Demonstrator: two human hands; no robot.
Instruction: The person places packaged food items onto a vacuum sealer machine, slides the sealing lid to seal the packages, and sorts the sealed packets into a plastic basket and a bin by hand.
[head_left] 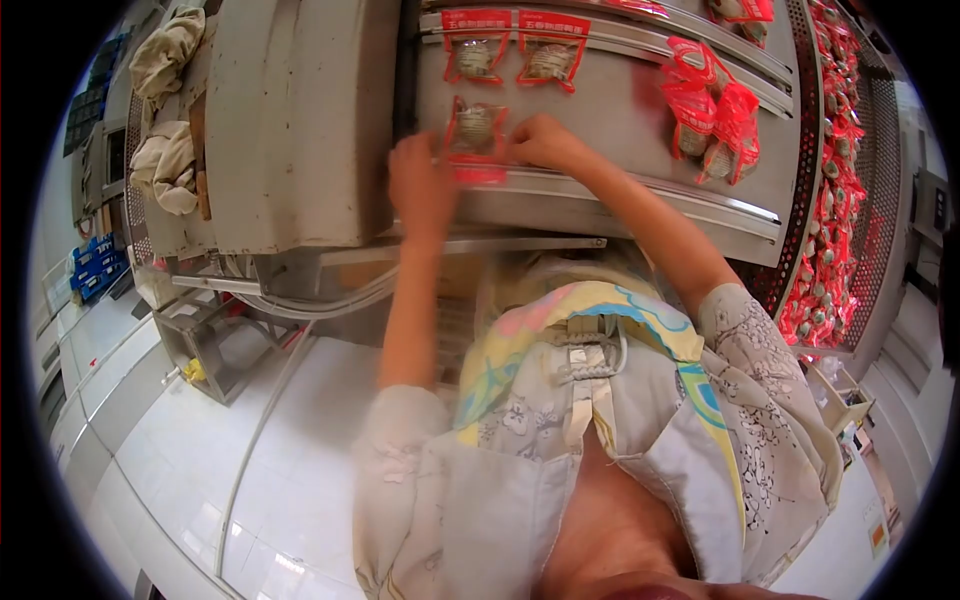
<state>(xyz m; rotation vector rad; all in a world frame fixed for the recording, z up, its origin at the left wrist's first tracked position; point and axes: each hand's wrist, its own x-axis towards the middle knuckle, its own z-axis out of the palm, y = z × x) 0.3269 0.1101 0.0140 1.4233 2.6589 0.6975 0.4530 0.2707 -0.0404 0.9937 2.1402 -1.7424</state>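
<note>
On the metal worktop before me lies a red-and-clear plastic pouch (474, 130) with a rounded, greyish food item inside, flat beside the sealing bar. My right hand (545, 143) has its fingers curled together at the pouch's right edge, seeming to pinch it. At the pouch's left, close to the big metal housing, is my left hand (420, 185), smeared by motion so its fingers cannot be made out. Just beyond lie two similar filled pouches, a left one (475, 55) and a right one (550, 55), side by side along the far bar.
A heap of filled red pouches (712, 115) sits on the worktop's right. Past it, a perforated metal trough (825, 200) holds many more. The tall metal housing (300, 120) borders the worktop on the left, with crumpled cloths (165, 165) beside it. A sealing bar (640, 195) runs along the near edge.
</note>
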